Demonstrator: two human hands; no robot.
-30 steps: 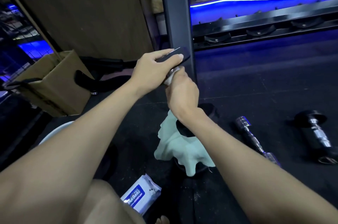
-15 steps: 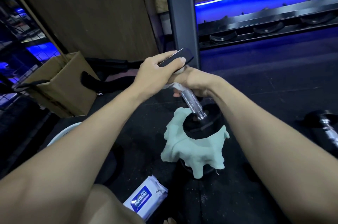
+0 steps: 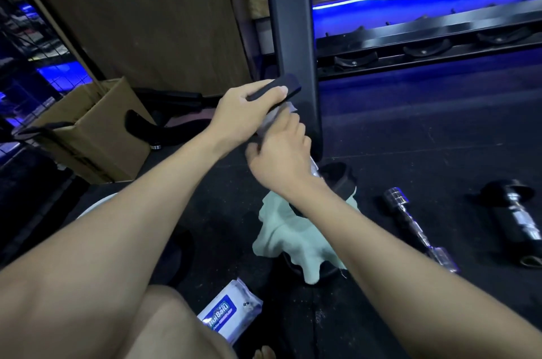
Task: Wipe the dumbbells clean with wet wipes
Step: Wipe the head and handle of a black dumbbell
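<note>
Dumbbell [image 3: 315, 166] stands on end on the dark floor [image 3: 440, 138], leaning a little, its lower black head [image 3: 337, 179] set on a pale green cloth [image 3: 278, 238]. Most of its knurled steel handle is hidden behind the right hand [image 3: 278, 159]; only a short bright stretch shows just above the lower head. The upper black head [image 3: 281, 87] is partly covered by the left hand [image 3: 243, 115], whose fingers [image 3: 272, 93] curl over its rim and grip it. The right hand's fingers wrap round the handle with a wet wipe [image 3: 280, 115] bunched under them; only a crumpled white edge of the wipe shows between the two hands, and how tightly it is pressed cannot be made out. The cloth hides most of a dark object beneath it. To the right lie a slim chrome dumbbell [image 3: 410, 220] and a black-headed one [image 3: 516, 215], the latter cut off near the frame edge. A pack of wipes [image 3: 225, 314] lies near the person's knee, partly covered by it.
</note>
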